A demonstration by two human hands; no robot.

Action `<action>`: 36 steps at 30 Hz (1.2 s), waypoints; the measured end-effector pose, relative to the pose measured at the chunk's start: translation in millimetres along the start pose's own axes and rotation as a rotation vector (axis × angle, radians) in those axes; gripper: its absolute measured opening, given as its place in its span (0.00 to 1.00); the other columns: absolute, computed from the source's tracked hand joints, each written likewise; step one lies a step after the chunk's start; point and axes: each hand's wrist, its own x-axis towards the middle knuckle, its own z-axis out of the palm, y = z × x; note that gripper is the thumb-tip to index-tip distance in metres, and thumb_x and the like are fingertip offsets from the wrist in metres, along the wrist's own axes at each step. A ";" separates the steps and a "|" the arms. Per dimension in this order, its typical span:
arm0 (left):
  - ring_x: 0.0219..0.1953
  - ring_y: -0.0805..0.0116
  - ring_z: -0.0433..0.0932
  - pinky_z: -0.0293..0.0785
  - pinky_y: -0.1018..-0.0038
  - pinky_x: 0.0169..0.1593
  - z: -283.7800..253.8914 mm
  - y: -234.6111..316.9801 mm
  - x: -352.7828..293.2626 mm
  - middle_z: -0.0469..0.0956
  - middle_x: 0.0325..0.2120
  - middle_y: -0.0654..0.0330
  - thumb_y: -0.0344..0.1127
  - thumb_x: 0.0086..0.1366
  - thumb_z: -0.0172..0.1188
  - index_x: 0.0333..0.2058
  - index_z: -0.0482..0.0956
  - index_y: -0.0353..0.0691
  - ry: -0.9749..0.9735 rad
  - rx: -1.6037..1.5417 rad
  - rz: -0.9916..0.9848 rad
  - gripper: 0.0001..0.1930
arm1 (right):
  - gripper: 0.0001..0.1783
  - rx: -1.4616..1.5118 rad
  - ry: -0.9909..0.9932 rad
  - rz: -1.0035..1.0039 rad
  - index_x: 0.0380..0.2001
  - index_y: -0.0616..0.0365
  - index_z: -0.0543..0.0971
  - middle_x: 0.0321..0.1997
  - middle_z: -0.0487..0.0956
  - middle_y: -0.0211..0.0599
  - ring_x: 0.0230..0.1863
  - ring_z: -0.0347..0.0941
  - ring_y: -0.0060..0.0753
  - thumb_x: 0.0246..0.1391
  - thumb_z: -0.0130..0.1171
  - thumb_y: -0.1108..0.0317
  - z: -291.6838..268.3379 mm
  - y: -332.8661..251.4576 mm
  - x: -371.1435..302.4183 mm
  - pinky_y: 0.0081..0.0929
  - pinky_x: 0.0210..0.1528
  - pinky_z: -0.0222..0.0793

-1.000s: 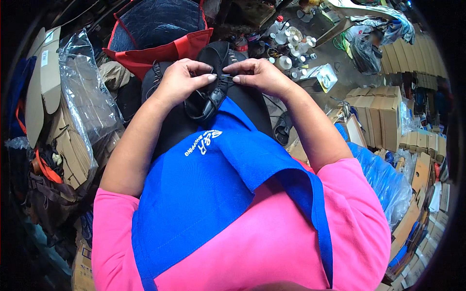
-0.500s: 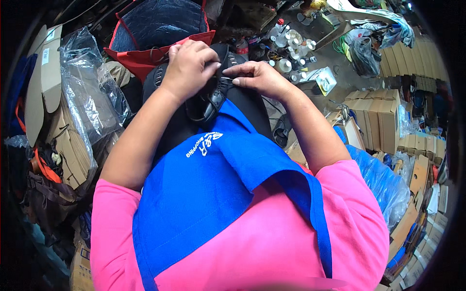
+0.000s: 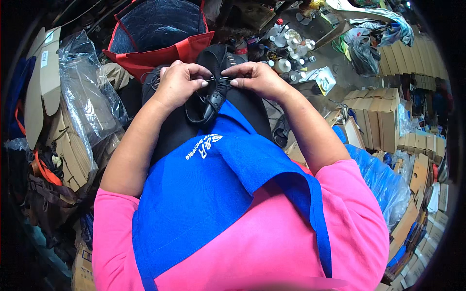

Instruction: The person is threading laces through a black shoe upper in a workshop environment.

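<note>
Blue apron [image 3: 189, 203] over pink shirt [image 3: 242, 247]. Red bag [image 3: 179, 51] beyond lap [image 3: 250, 106], open, dark lining. Carton stack [image 3: 376, 116] off right. Black shoe [image 3: 206, 107] on lap. Left hand [image 3: 176, 86]: thumb and forefinger curled close over shoe; can't tell if pinching anything. Right hand [image 3: 262, 81]: thumb and forefinger pinching thin rod [image 3: 224, 78]. Rod bright, roughly crosswise above shoe, running toward left fingertips.

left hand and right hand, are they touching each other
Apart. The head view shows a narrow gap between the left hand and the right hand, with part of the black shoe visible there.
</note>
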 end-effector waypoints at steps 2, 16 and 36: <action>0.36 0.68 0.76 0.72 0.71 0.46 4.0 1.8 2.3 0.80 0.28 0.60 0.29 0.49 0.67 0.36 0.83 0.43 -0.037 -0.032 -0.020 0.12 | 0.17 0.000 0.015 0.005 0.47 0.56 0.80 0.36 0.80 0.25 0.37 0.72 0.14 0.52 0.62 0.72 2.3 -4.2 -0.6 0.16 0.42 0.69; 0.37 0.63 0.73 0.67 0.66 0.44 4.0 -2.6 6.5 0.76 0.26 0.63 0.33 0.48 0.68 0.26 0.80 0.43 0.096 0.151 0.261 0.06 | 0.06 -0.105 0.009 -0.053 0.26 0.61 0.79 0.26 0.77 0.23 0.30 0.69 0.15 0.49 0.66 0.71 -5.5 2.7 20.8 0.17 0.35 0.65; 0.37 0.51 0.80 0.74 0.62 0.43 -8.0 11.8 1.5 0.80 0.30 0.49 0.30 0.59 0.54 0.37 0.77 0.39 -0.134 0.202 0.205 0.07 | 0.13 -0.368 0.211 -0.185 0.33 0.56 0.80 0.35 0.71 0.27 0.37 0.67 0.21 0.45 0.70 0.63 -13.3 9.5 -30.6 0.20 0.42 0.66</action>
